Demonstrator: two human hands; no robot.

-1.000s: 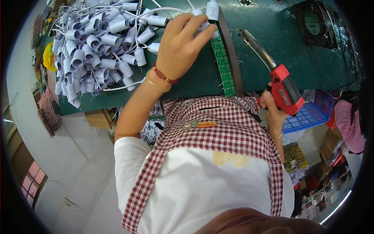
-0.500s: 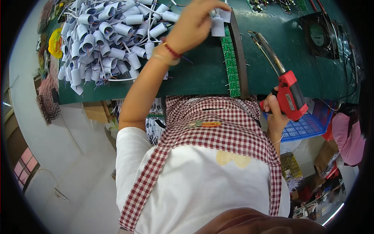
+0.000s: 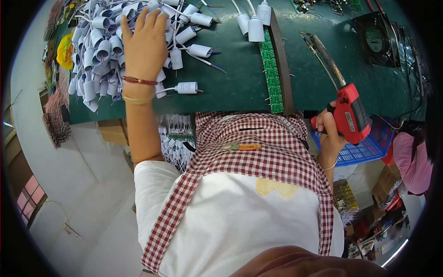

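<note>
My left hand lies over a big heap of white cylindrical lamp sockets with cable tails. Its fingers are spread, and I see nothing gripped in them. In my right hand is a red soldering gun, its metal tip and thin feed tube pointing up and away to the left. Between the hands a strip of green circuit boards rests along a dark bar. Several white sockets sit at the strip's far end, cables pointing away.
A black fan stands at the right of the green table. Circuit boards lie at the far edge. A single socket lies right of the heap. Below the table's right side is a blue basket; a yellow bag is at far left.
My left hand has moved left from the far end of the board strip to the socket heap, uncovering the sockets there. My right hand and the soldering gun have shifted slightly right.
</note>
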